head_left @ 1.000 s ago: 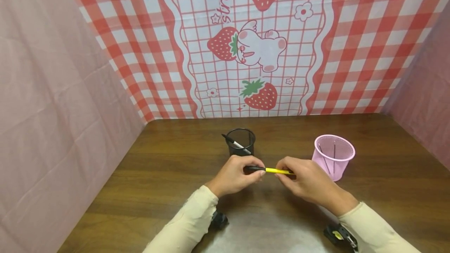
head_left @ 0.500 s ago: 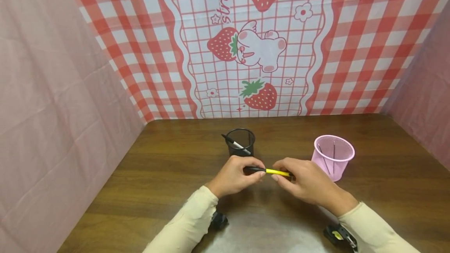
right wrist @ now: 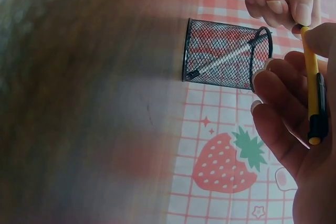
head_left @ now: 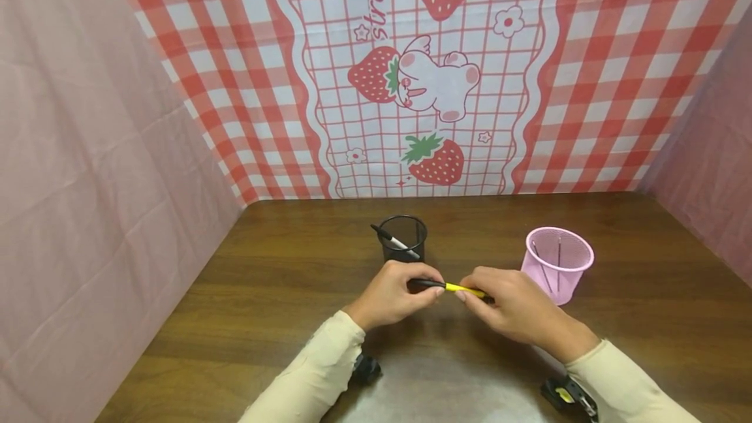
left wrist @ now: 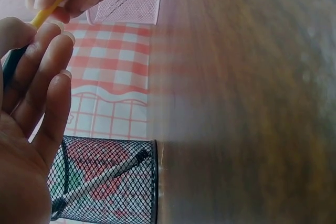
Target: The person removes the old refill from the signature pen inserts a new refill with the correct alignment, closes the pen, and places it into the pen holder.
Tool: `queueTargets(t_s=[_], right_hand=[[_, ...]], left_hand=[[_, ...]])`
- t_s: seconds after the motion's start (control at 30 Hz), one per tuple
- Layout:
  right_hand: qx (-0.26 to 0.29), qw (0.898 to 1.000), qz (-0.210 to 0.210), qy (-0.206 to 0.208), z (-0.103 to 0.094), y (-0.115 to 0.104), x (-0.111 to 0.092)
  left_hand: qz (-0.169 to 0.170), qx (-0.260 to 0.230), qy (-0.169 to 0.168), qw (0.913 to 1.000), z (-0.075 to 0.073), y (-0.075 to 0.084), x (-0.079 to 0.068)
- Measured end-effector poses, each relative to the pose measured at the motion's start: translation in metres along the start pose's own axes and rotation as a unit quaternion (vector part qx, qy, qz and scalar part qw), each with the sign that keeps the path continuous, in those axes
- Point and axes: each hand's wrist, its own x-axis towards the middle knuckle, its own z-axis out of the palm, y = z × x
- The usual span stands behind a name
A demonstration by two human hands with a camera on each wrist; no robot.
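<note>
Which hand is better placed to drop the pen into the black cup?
Probably the left hand: it pinches the yellow pen nearer the black mesh pen cup; the right hand is nearer the pink cup.

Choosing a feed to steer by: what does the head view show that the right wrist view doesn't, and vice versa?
Only the head view shows the pink cup and the cream sleeves. Only the right wrist view shows the yellow end of the yellow-and-black pen. Both show the left hand and right hand holding that pen, and the black mesh cup with a black-and-white pen in it.
</note>
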Motion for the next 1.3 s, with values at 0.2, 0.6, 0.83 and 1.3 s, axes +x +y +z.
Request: queueTargets(t_s=[0.2,0.6,0.83,1.3], right_hand=[[0.0,0.999,-0.024,0.031,-0.001,-0.001,0.002],[0.0,0.997,-0.051,0.054,0.0,0.001,0.004],[-0.002,0.997,-0.057,0.059,0.001,0.001,0.004],[-0.002,0.997,-0.052,0.058,0.001,0.001,0.004]], left_hand=[[0.001,0.002,0.006,1.0,0.001,0.001,0.0],[-0.018,-0.057,-0.017,0.9981,-0.005,0.014,0.002],[-0.014,-0.051,-0.017,0.9985,-0.004,0.013,0.002],[-0.001,-0.035,-0.005,0.9994,-0.004,0.014,0.002]])
